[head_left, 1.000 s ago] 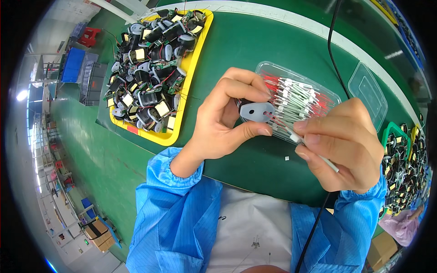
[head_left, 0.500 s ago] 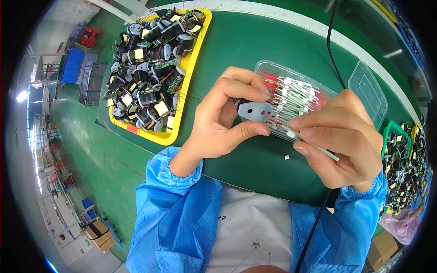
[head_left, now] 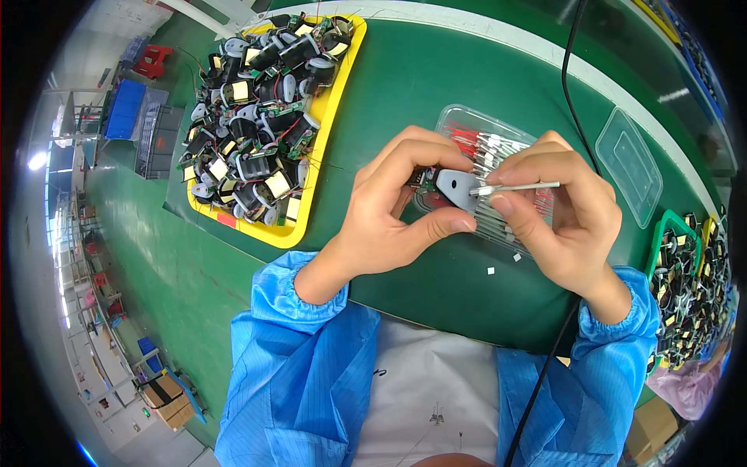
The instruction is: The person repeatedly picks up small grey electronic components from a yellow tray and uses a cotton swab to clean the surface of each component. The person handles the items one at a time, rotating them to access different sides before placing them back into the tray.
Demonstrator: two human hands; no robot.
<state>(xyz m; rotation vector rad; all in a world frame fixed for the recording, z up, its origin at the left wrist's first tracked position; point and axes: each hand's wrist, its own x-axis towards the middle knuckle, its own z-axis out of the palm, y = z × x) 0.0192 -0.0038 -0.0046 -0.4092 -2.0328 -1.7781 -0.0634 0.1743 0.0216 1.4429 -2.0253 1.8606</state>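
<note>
Between the thumb and fingers of my left hand [head_left: 389, 198] is a small electronic assembly with a grey plastic end piece [head_left: 457, 189]. A bit of green circuit board shows behind that piece, inside my grip. My right hand [head_left: 572, 206] pinches a thin wire lead with a white sleeve [head_left: 529, 187]; its near end meets the right edge of the grey piece. Whether it enters a hole there I cannot tell. Under both hands stands a clear plastic box [head_left: 484, 115] of white-and-red wire leads [head_left: 502, 144], partly hidden by my fingers.
A yellow tray [head_left: 331, 117] heaped with similar assemblies [head_left: 257, 124] stands at left. Two small white squares [head_left: 491, 271] lie on the green mat. A clear lid [head_left: 630, 167] and a black cable [head_left: 566, 78] are at right, near a green-rimmed tray [head_left: 654, 241].
My right hand has moved up and left, bringing the sleeved lead against the grey piece. The lead has swung nearly level. A second white square now shows on the mat.
</note>
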